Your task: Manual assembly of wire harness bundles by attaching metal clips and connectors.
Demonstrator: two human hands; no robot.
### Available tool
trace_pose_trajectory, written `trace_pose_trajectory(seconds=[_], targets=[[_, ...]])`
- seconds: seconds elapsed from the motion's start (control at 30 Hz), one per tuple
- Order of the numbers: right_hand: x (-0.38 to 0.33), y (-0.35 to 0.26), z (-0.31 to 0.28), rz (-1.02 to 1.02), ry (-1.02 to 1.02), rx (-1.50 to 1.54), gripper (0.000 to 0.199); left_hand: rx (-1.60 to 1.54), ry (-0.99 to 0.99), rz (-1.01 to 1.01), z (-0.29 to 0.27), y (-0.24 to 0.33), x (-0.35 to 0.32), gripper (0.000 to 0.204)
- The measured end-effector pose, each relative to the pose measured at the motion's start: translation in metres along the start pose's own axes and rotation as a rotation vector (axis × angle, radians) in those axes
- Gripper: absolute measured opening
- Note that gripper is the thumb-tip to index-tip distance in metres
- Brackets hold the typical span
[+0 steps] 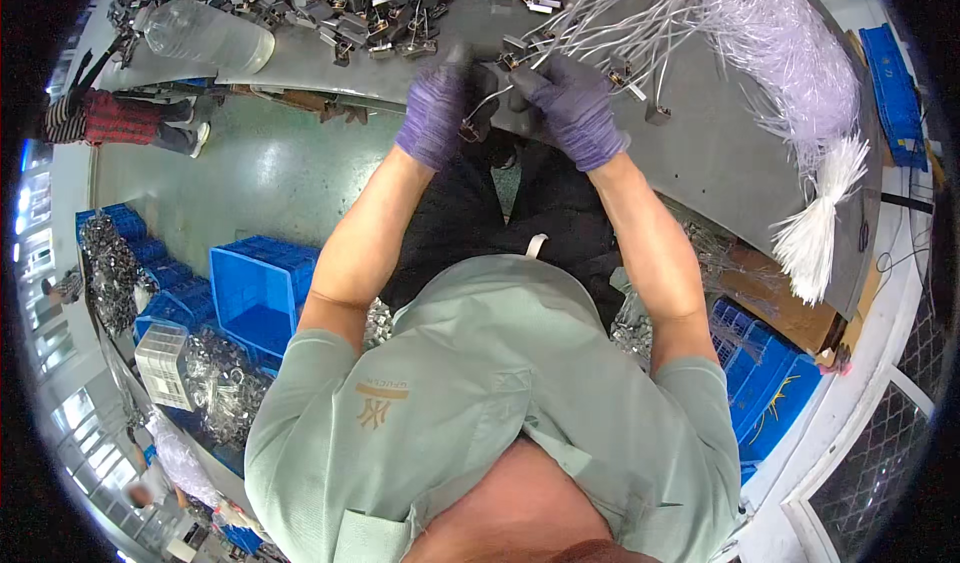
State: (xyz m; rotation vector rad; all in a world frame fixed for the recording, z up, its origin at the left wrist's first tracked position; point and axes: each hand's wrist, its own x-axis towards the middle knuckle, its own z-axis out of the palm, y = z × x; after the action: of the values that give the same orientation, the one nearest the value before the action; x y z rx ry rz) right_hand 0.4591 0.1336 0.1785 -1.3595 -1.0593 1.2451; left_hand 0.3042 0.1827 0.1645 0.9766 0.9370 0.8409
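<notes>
Both my hands wear purple knit gloves with dark grey palms and meet over the near edge of the grey table (720, 153). My left hand (440, 103) is closed round a thin white wire (490, 97), and a small copper-coloured metal part (468, 131) shows below its fingers. That wire runs across to my right hand (575, 108), whose thumb and fingers are pinched together on it. Just beyond the fingertips lies a small dark block with brass-coloured parts (512, 55). More white wires (640, 28) fan out past my right hand, some ending in similar blocks (657, 115).
A heap of dark grey metal blocks (350, 3) covers the far table, beside a clear plastic bottle (208, 37). A long white wire bundle in lavender wrap (790, 43) lies at right. Blue crates (262, 293) stand on the floor at left. Another person (125, 118) is at far left.
</notes>
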Motion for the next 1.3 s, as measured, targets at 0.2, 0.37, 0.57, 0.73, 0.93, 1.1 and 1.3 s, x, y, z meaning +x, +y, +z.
trace_pose_trajectory(seconds=[0.2,0.37,0.57,0.73,0.93,1.1,1.3], targets=[[0.002,0.005,0.010,0.069,-0.025,-0.057,0.025,-0.171,-0.179,-0.176,0.005,-0.003,0.011,0.051],[0.026,0.004,-0.032,-0.201,0.087,-0.525,0.039,0.514,-0.008,0.543,0.034,-0.014,0.047,0.049],[0.049,0.045,-0.159,-0.021,0.378,-0.612,0.040,1.190,-0.067,0.483,0.047,-0.017,0.114,0.054],[0.068,0.117,-0.205,0.003,0.367,-0.899,0.026,1.418,-0.236,0.101,0.085,-0.029,0.139,0.059],[0.059,0.127,-0.167,0.120,0.316,-0.993,0.037,1.412,-0.381,0.233,0.092,-0.039,0.102,0.053],[0.047,0.113,-0.143,0.110,0.608,-0.509,0.084,1.353,-0.260,0.167,0.087,-0.031,0.130,0.070],[0.035,0.109,-0.117,0.368,0.328,-0.093,0.047,1.023,-0.545,-0.238,0.105,-0.040,0.126,0.056]])
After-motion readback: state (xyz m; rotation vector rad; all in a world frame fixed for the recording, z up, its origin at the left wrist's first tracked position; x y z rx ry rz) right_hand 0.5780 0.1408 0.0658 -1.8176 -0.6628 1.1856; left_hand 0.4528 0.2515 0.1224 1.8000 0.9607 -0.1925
